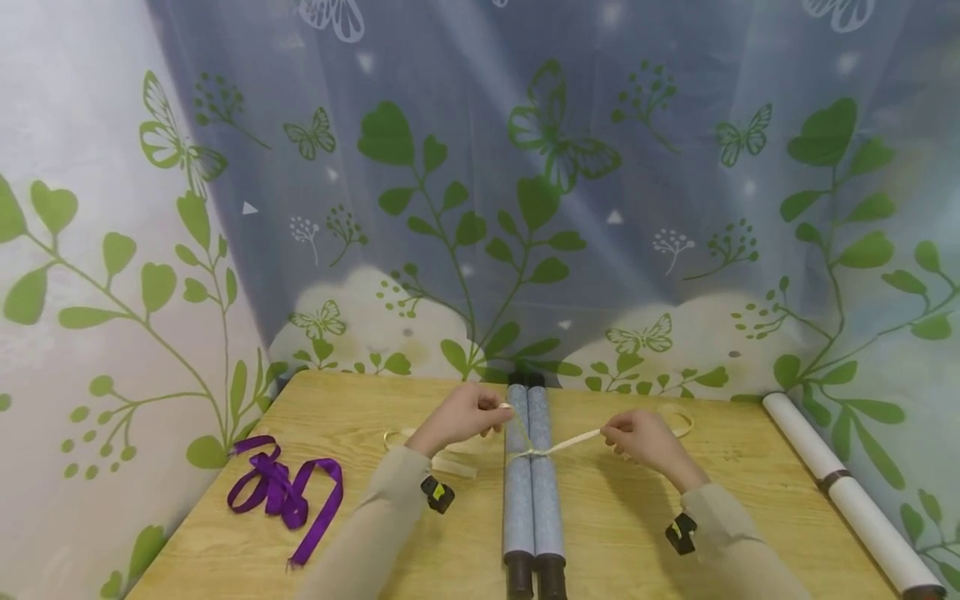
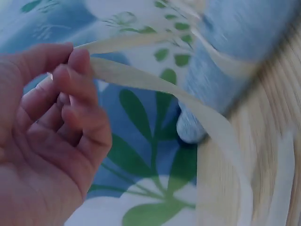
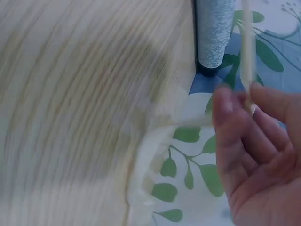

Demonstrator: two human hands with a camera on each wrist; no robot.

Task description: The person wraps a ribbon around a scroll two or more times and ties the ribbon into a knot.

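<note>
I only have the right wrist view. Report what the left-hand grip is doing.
Observer: The left-hand grip pinches a strand of pale ribbon.
Operator: I see just one blue roll here. Give me the count.
Observer: Two blue rolls, lying side by side.
Operator: Now tell me what lies on the tabletop out to the person's left.
Observer: A purple ribbon, in a loose tangle.
</note>
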